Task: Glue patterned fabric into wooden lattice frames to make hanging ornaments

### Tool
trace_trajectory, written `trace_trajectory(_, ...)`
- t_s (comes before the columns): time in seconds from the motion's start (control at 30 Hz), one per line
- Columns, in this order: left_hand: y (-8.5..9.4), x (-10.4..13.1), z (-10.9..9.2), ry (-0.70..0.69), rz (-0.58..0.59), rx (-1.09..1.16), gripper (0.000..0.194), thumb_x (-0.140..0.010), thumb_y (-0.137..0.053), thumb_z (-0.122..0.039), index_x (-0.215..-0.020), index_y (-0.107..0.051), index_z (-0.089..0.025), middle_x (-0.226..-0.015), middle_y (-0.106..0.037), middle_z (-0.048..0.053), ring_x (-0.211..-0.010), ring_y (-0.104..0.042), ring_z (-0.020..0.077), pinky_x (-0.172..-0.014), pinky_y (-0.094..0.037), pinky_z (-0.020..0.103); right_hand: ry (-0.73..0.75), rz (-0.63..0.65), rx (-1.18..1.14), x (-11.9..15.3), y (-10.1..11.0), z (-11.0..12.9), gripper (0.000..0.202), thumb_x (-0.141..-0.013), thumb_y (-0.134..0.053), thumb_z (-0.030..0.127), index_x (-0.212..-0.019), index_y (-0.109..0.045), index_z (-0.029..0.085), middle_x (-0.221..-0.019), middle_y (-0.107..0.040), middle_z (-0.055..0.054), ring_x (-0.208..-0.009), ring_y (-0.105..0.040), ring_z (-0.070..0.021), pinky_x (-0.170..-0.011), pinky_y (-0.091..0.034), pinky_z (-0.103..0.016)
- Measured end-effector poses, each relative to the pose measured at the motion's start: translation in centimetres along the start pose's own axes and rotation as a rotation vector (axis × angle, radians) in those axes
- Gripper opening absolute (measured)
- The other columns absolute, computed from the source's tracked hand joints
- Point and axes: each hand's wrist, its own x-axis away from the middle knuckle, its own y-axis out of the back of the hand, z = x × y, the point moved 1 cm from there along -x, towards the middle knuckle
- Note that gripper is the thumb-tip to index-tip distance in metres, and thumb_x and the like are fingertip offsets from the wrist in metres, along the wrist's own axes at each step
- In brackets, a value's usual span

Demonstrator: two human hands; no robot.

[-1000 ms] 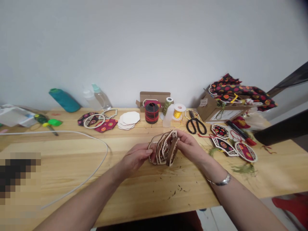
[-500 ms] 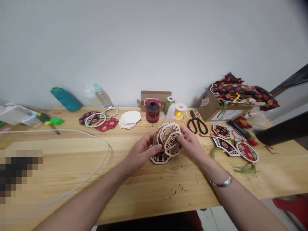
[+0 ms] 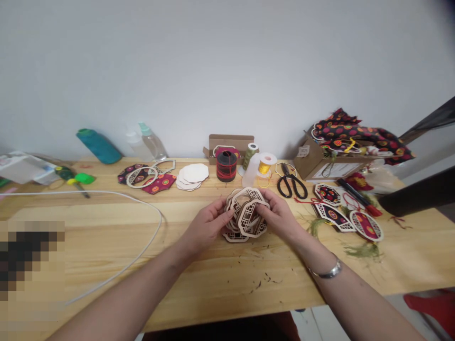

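Observation:
Several thin wooden lattice frames with scalloped edges (image 3: 254, 219) are gathered in a loose stack between my two hands, above the middle of the table. My left hand (image 3: 209, 223) grips the stack's left side, thumb on top and fingers behind. On the other side, my right hand (image 3: 275, 210) pinches the front frame at its upper right edge, with the fingertips hidden behind it. Beneath the stack, the lower edge of another lattice frame (image 3: 237, 238) shows, touching or close to the tabletop.
Along the wall stand a black-and-red thread spool (image 3: 226, 166), a yellow thread spool (image 3: 265, 166) and a cardboard box of patterned cloth (image 3: 316, 158). Black scissors (image 3: 291, 182) and finished ornaments (image 3: 334, 215) lie right. White scalloped blanks (image 3: 192, 176) and a white cable (image 3: 156, 208) lie left.
The front frame has turned and slid slightly lower, now showing its open lattice more squarely. My right hand has moved down a little with it; my left hand keeps hold of the stack.

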Motion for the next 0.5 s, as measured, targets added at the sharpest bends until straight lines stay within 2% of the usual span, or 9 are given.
trace_trajectory(0.1,-0.05,-0.06,0.01,0.008,-0.020,0.006,0.039,-0.078,-0.071,-0.033,-0.113,-0.063,-0.017,-0.096,-0.072,0.007,-0.077,-0.067,0.0188,-0.070,-0.055,0.032,-0.006,-0.025,0.009,0.04,0.09,-0.23,0.047,-0.078,-0.056,0.021,-0.125,-0.053,0.022,-0.102,-0.068,-0.004,-0.084,-0.062,-0.0171,-0.073,-0.051,-0.031)
trace_trajectory(0.2,-0.05,-0.08,-0.05,0.020,-0.057,0.005,0.042,-0.074,-0.075,-0.034,-0.110,-0.065,-0.015,-0.089,-0.073,0.007,-0.071,-0.067,0.0184,-0.065,-0.054,0.031,0.018,-0.095,0.052,0.09,0.27,-0.15,0.046,-0.080,-0.055,0.023,-0.126,-0.057,0.025,-0.109,-0.067,-0.004,-0.095,-0.062,-0.0192,-0.081,-0.050,-0.034)
trace_trajectory(0.3,-0.13,-0.06,-0.12,0.035,-0.092,0.008,0.045,-0.070,-0.078,-0.035,-0.107,-0.065,-0.013,-0.083,-0.073,0.007,-0.066,-0.066,0.0180,-0.063,-0.054,0.030,0.003,-0.157,0.061,0.08,0.39,0.10,0.034,-0.082,-0.054,0.029,-0.113,-0.066,0.022,-0.106,-0.069,-0.005,-0.096,-0.061,-0.0210,-0.081,-0.049,-0.034)
trace_trajectory(0.4,-0.20,-0.07,-0.03,0.038,-0.087,0.020,0.045,-0.069,-0.078,-0.034,-0.106,-0.064,-0.013,-0.083,-0.073,0.007,-0.069,-0.067,0.0181,-0.067,-0.054,0.031,-0.068,-0.189,0.055,-0.03,0.42,0.02,0.026,-0.082,-0.052,0.032,-0.092,-0.071,0.018,-0.082,-0.071,-0.004,-0.080,-0.062,-0.0202,-0.070,-0.049,-0.032)
trace_trajectory(0.5,-0.17,-0.11,0.25,0.038,-0.048,0.033,0.042,-0.072,-0.077,-0.031,-0.109,-0.062,-0.015,-0.089,-0.073,0.007,-0.075,-0.068,0.0184,-0.071,-0.054,0.032,-0.126,-0.223,0.070,-0.19,0.42,-0.67,0.026,-0.082,-0.050,0.034,-0.071,-0.067,0.016,-0.067,-0.067,-0.003,-0.062,-0.056,-0.0171,-0.058,-0.045,-0.029)
